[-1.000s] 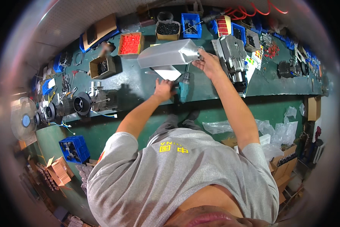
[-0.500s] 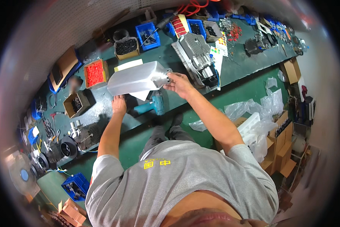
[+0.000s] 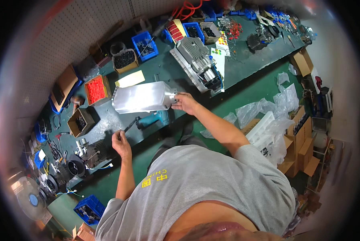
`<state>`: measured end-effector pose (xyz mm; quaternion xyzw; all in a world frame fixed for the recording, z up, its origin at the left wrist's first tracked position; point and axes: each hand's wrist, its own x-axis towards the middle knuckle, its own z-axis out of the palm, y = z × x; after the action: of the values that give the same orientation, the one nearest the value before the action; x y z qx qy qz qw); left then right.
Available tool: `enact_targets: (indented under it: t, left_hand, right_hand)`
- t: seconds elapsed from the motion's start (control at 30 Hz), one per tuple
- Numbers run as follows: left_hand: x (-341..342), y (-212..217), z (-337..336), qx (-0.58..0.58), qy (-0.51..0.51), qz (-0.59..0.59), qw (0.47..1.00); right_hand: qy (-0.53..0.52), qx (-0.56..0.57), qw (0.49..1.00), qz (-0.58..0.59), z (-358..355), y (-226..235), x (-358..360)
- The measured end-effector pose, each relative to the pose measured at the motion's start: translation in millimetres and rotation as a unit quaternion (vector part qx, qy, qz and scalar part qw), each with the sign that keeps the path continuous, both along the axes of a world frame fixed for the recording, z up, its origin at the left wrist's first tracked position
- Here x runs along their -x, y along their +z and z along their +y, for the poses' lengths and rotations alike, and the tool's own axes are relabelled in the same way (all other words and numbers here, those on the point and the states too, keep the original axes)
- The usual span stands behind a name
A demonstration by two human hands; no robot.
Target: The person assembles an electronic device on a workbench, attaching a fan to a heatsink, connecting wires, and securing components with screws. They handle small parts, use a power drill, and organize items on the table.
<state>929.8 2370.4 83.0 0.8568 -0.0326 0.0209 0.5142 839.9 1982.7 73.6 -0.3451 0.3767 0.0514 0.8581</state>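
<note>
By the thumb and fingers of the right hand (image 3: 185, 103), the right end of the metal case (image 3: 141, 97) is being pinched over the surface (image 3: 107, 121), and whether the case is also being supported by it cannot be told. The left hand (image 3: 121, 144) is being held with its fingers curled together near the dark end of the drill (image 3: 150, 119); whether anything is being gripped there cannot be told. The case is being flanked by a yellow sheet (image 3: 131, 78), a box of red parts (image 3: 107, 86) and a finned housing (image 3: 193, 53)
</note>
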Motion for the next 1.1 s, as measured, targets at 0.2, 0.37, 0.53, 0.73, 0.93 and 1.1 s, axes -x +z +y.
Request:
enact_targets:
  t: [0.2,0.37,0.53,0.73,0.93,1.1]
  left_hand:
    - [-10.6,37.6,3.1,-0.064,0.023,-0.076,0.995]
    - [-12.4,91.8,-12.4,-0.014,0.05,-0.121,0.991]
    - [-5.8,148.1,-82.4,0.155,0.086,-0.067,0.982]
    - [11.6,172.0,-235.3,0.293,0.089,0.018,0.952]
    - [32.7,190.8,-339.3,0.424,0.103,0.106,0.894]
    - [68.8,146.4,-393.6,0.422,-0.024,0.248,0.871]
  right_hand:
    - [0.051,0.038,0.996,0.061,8.3,-25.4,15.8]
    - [0.168,0.108,0.975,0.096,-1.6,-21.5,21.5]
    - [0.309,0.49,0.815,-0.021,-26.2,23.0,33.9]
    - [0.314,0.296,0.859,-0.275,-84.7,114.7,42.9]
    - [0.363,0.323,0.832,-0.269,-144.4,144.9,41.7]
    - [0.386,0.166,0.875,-0.241,-146.0,148.8,33.2]
